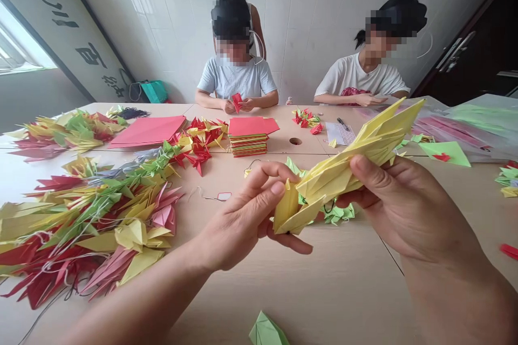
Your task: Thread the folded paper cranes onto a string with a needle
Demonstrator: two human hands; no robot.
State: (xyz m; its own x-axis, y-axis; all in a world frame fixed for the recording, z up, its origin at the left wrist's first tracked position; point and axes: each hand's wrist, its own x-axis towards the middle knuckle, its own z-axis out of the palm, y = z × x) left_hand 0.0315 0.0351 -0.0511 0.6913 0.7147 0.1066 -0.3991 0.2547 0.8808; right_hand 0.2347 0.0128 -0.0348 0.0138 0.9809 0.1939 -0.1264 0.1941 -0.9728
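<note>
A bundle of nested yellow folded-paper cranes [343, 172] is held up over the table in front of me. My right hand [408, 205] is closed around its middle, thumb on top, with the long points fanning out to the upper right. My left hand [246, 215] pinches the yellow crane at the near left end between thumb and fingers. Part of that end is covered by the fingers. Behind and below the bundle lie green folded-paper pieces [338, 216], partly hidden. A green folded piece [267, 330] rests at the front edge of view.
Strung folded-paper cranes [133, 226] in several colours heap on the left. Further back are red sheets [148, 130], a stack of coloured paper [247, 143] and red folded pieces [198, 159]. People sit across the table [332, 285]; one holds red paper [237, 101]. Plastic bags [481, 118] lie right.
</note>
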